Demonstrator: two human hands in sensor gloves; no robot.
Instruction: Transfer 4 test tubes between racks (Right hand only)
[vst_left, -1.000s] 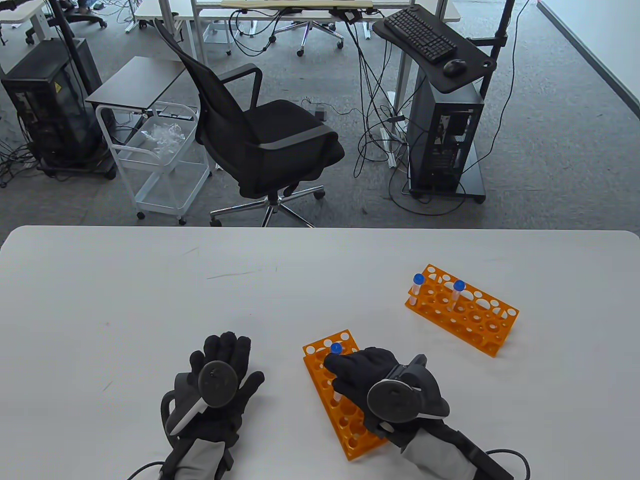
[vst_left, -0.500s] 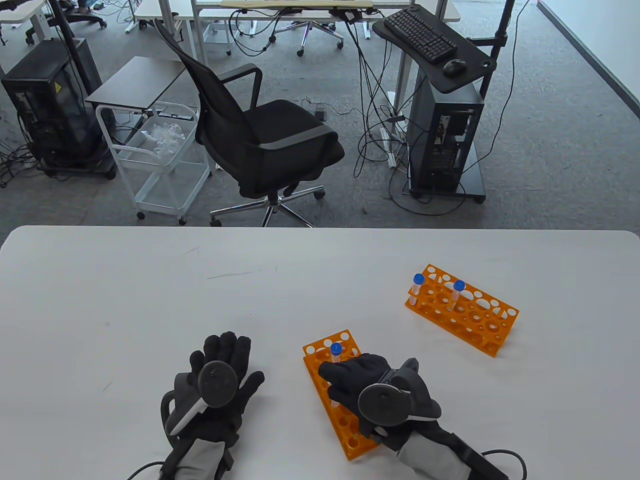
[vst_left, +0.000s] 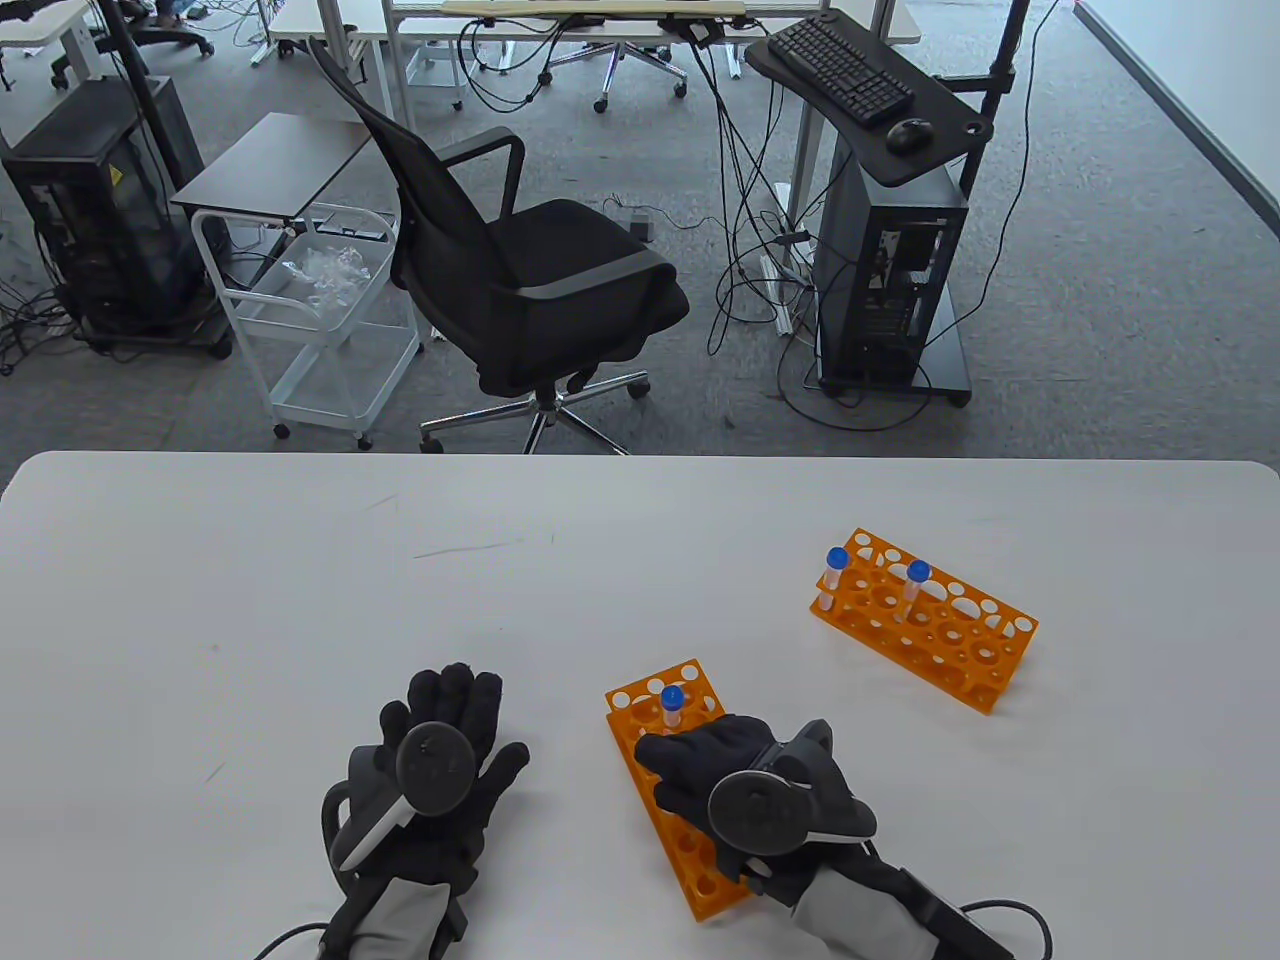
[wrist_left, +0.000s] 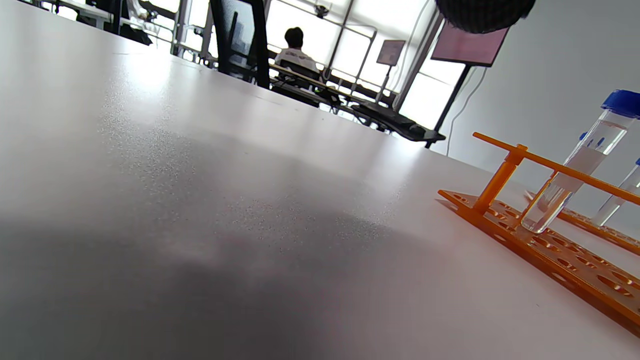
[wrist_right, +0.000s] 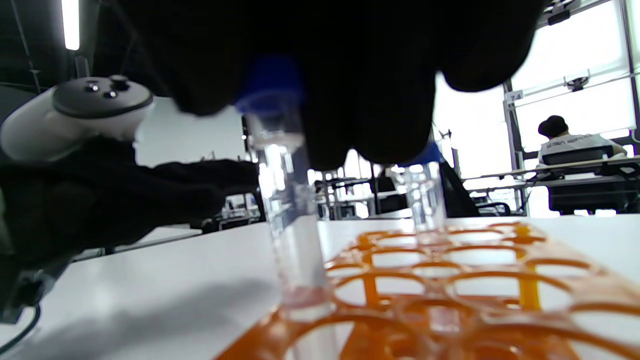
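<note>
Under my right grip (vst_left: 712, 762), pinching a tube (wrist_right: 287, 200), I am drawing back along the near rack (vst_left: 690, 870); another transfer starting.

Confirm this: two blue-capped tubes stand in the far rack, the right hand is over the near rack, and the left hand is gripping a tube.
One part is wrong. The left hand grips no tube; the table view shows it lying flat on the table. The rest holds: two blue-capped tubes stand in the far rack, and the right hand is over the near rack.
</note>
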